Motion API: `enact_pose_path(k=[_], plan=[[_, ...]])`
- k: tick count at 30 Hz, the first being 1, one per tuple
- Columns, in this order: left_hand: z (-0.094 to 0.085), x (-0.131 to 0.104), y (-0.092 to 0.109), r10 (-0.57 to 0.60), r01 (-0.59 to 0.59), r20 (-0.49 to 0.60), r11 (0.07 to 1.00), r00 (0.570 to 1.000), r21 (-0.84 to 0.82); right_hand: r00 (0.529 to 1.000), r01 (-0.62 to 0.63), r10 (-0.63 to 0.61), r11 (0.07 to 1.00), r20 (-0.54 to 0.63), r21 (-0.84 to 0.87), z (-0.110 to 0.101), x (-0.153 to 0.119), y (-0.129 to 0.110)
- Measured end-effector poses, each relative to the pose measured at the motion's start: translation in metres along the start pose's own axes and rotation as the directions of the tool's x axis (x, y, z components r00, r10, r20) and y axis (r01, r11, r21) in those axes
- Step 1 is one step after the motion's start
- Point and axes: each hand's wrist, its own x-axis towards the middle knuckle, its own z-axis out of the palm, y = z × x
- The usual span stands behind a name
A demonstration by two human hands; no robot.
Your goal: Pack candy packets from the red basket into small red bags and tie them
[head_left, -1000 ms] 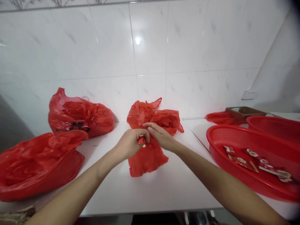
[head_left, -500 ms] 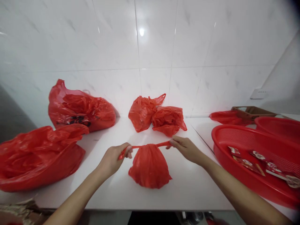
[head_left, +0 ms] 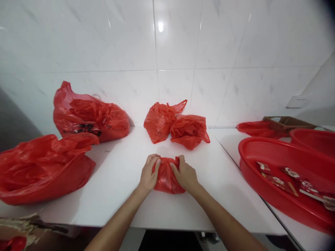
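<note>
While both hands act on the small red bag [head_left: 169,181], it sits near the front edge of the white tabletop [head_left: 115,198]. The left hand [head_left: 149,174] grips its left side, thumb in front; the right hand [head_left: 187,175] grips its right side, thumb on the front face. The fingers of each hand are closed on gathered plastic.

White tabletop extends between the bag and the open red bag [head_left: 49,170] well to the left, and between the bag and the red basket [head_left: 277,205] well to the right. Two crumpled red bags [head_left: 159,122] lie behind, near the wall [head_left: 178,42]. A seam runs alongside the basket.

The large red bag [head_left: 115,122] at rear left bears dark printing, illegible here. Printed packets [head_left: 281,181] lie inside the basket; their lettering is too small to read.
</note>
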Motion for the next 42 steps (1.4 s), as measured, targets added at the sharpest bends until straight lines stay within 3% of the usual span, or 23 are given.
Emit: enact_pose_path(k=[4, 7, 9, 14, 19, 23, 31, 37, 42], plan=[[0.006, 0.003, -0.009, -0.043, 0.039, 0.077, 0.998, 0.996, 0.052, 0.988, 0.146, -0.146, 0.989, 0.047, 0.001, 0.010, 0.006, 0.021], [-0.001, 0.002, -0.013, -0.068, 0.056, 0.170, 0.996, 0.983, 0.070, 0.951, 0.298, -0.305, 0.948, 0.047, 0.108, 0.000, 0.017, 0.048], [-0.005, 0.003, -0.017, -0.089, 0.069, 0.224, 0.993, 0.971, 0.093, 0.937, 0.337, -0.344, 0.935, 0.056, 0.107, -0.007, 0.025, 0.062], [0.005, 0.018, -0.034, -0.162, 0.102, 0.273, 0.970, 0.948, 0.223, 0.962, 0.259, -0.255, 0.965, 0.098, -0.032, -0.004, 0.043, 0.078], [0.019, 0.033, -0.050, -0.218, 0.118, 0.252, 0.926, 0.943, 0.359, 0.984, 0.170, -0.158, 0.973, 0.087, -0.159, 0.008, 0.054, 0.083], [0.022, 0.033, -0.055, -0.227, 0.132, 0.220, 0.916, 0.949, 0.379, 0.990, 0.135, -0.123, 0.972, 0.072, -0.192, 0.011, 0.055, 0.085], [0.016, 0.035, -0.069, -0.272, 0.258, 0.118, 0.959, 0.955, 0.121, 0.993, 0.114, -0.113, 0.990, 0.025, -0.079, -0.002, 0.051, 0.090], [0.000, 0.027, -0.081, -0.372, 0.376, 0.055, 0.918, 0.927, -0.125, 0.997, 0.021, -0.017, 0.999, -0.079, 0.049, -0.016, 0.054, 0.108], [-0.005, 0.021, -0.076, -0.389, 0.389, 0.038, 0.900, 0.920, -0.197, 0.994, 0.006, 0.008, 0.993, -0.112, 0.120, -0.015, 0.054, 0.111]])
